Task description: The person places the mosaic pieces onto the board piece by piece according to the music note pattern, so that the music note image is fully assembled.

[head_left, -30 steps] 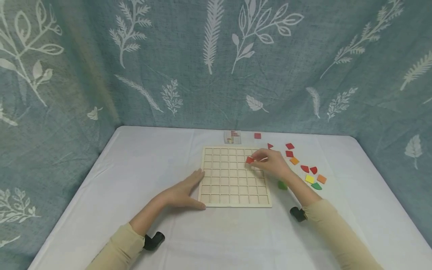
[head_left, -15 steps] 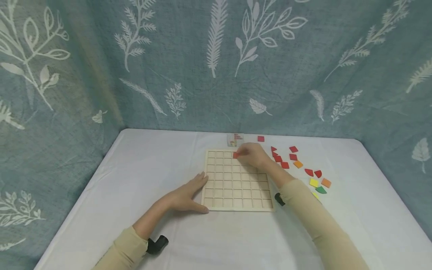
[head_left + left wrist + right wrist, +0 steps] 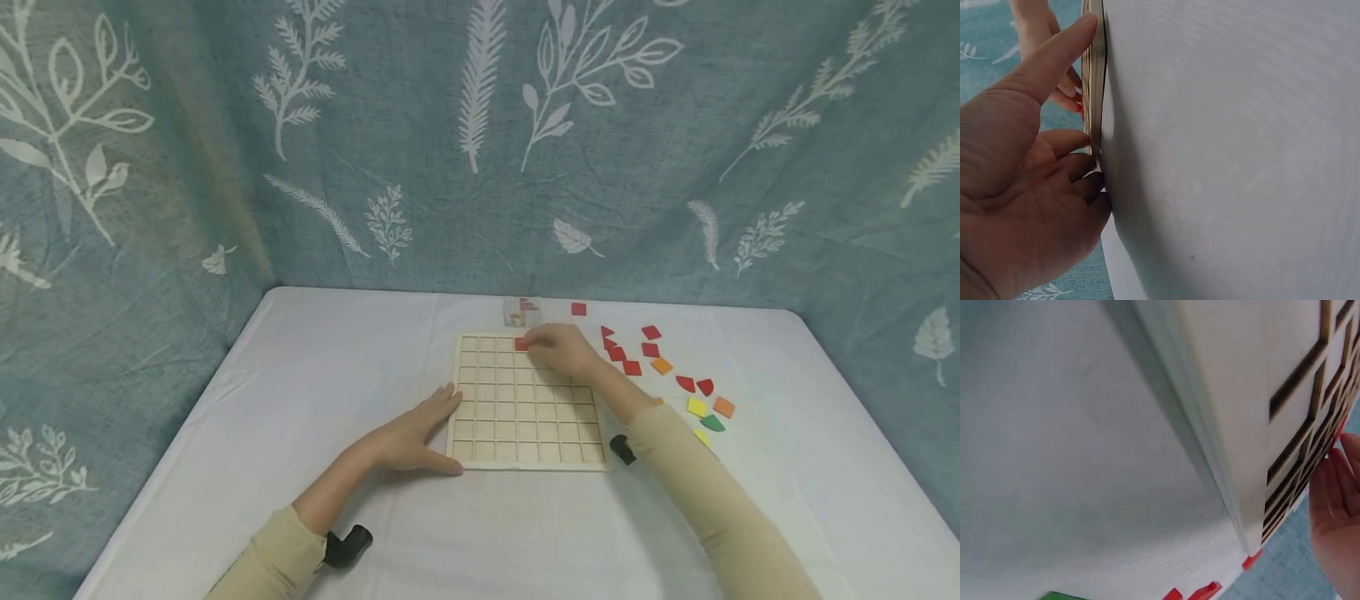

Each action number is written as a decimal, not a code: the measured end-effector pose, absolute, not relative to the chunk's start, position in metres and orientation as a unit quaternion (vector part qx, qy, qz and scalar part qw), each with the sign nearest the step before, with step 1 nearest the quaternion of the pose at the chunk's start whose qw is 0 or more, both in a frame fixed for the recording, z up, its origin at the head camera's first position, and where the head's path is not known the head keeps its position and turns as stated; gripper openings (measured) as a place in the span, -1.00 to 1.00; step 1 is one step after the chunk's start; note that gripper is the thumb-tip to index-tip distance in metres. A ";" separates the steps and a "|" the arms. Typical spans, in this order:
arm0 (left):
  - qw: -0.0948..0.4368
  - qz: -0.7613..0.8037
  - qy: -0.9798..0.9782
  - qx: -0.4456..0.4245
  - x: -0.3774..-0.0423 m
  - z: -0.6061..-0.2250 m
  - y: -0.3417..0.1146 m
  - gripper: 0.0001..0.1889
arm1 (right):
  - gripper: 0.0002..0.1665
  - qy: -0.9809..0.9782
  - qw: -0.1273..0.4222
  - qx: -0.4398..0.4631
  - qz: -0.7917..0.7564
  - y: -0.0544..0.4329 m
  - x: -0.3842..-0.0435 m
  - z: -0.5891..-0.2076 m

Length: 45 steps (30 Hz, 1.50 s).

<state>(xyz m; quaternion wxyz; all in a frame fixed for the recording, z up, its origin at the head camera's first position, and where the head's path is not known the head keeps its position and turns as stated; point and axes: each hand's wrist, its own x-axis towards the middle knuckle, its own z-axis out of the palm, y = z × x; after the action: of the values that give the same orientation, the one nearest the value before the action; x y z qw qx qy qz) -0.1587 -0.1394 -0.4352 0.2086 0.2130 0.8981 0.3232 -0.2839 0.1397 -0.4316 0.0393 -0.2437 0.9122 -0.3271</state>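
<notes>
A pale wooden grid board (image 3: 507, 409) lies flat on the white table. My left hand (image 3: 408, 432) rests spread along its left side, thumb at the front left corner and fingertips at the left rim. In the left wrist view that thumb (image 3: 1054, 59) reaches straight to the board's edge (image 3: 1099, 81). At the back row, my right hand (image 3: 564, 348) holds a red square tile (image 3: 521, 343) by its right side, over a cell right of the row's middle. The right wrist view shows the fingers (image 3: 1335, 487) bunched near the red tile (image 3: 1340, 428).
Right of the board lie loose red tiles (image 3: 632, 367), an orange tile (image 3: 662, 365), a yellow tile (image 3: 697, 407) and a green tile (image 3: 712, 423). Behind the board is a small picture card (image 3: 522, 312), with a red square (image 3: 578, 308) beside it. A patterned curtain (image 3: 420, 150) hangs behind the table.
My right hand has carried the red square tile left and back to the board's far row, then stayed nearly still there. The left hand keeps its place at the board's left side.
</notes>
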 end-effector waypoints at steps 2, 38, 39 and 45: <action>0.208 0.322 0.899 0.212 -0.159 -0.436 -0.140 0.15 | -0.68 0.912 0.056 -0.227 -0.338 0.142 -0.280 -0.429; 0.200 0.323 0.897 0.226 -0.157 -0.435 -0.142 0.14 | -0.61 0.950 0.000 0.021 -0.311 0.229 -0.270 -0.437; 0.200 0.322 0.897 0.226 -0.157 -0.435 -0.142 0.14 | -0.62 0.951 0.001 0.024 -0.309 0.229 -0.270 -0.437; 0.199 0.321 0.898 0.224 -0.159 -0.437 -0.140 0.14 | -0.60 0.944 0.010 0.046 -0.326 0.228 -0.271 -0.436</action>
<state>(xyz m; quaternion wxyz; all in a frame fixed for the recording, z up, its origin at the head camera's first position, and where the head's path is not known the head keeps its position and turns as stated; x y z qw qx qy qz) -0.1586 -0.1400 -0.4368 0.1986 0.2242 0.8985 0.3210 -0.2706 0.2283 -0.4363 0.0102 0.0458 0.9442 -0.3261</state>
